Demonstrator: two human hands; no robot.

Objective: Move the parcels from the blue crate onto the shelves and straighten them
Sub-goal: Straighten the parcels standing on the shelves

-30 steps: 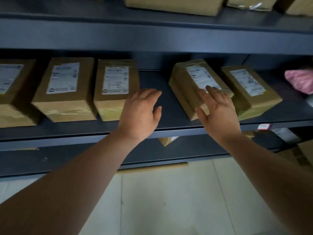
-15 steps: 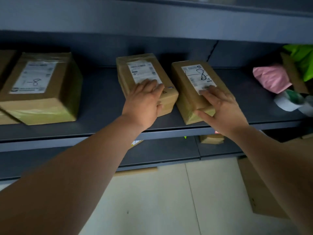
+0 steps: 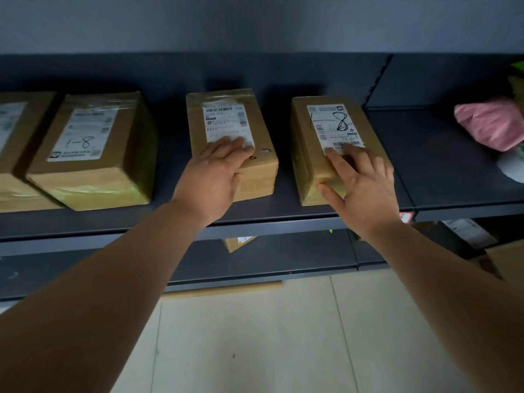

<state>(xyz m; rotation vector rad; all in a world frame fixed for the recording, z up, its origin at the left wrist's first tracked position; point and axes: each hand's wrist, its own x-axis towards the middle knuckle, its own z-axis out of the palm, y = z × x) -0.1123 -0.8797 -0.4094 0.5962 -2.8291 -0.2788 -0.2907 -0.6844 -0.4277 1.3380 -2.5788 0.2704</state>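
Observation:
Several brown cardboard parcels with white labels lie on a dark grey shelf (image 3: 283, 211). My left hand (image 3: 212, 177) rests flat with straight fingers on the near end of the middle parcel (image 3: 226, 120). My right hand (image 3: 360, 182) lies on the near end of the parcel marked "1-8" (image 3: 326, 123), fingers spread on top and thumb against its front face. These two parcels lie nearly parallel with a gap between them. Another "1-8" parcel (image 3: 93, 148) sits to the left, slightly skewed. The blue crate is out of view.
A pink soft packet (image 3: 490, 123) and a white item (image 3: 513, 168) lie on the shelf section at the right. Another parcel (image 3: 17, 148) is cut off at the left edge. A lower shelf holds a small box (image 3: 238, 242). Pale tiled floor (image 3: 255, 336) lies below.
Both hands came down onto the two parcels and turned them from slanted to nearly straight, with a wider gap between them. The view shifted right.

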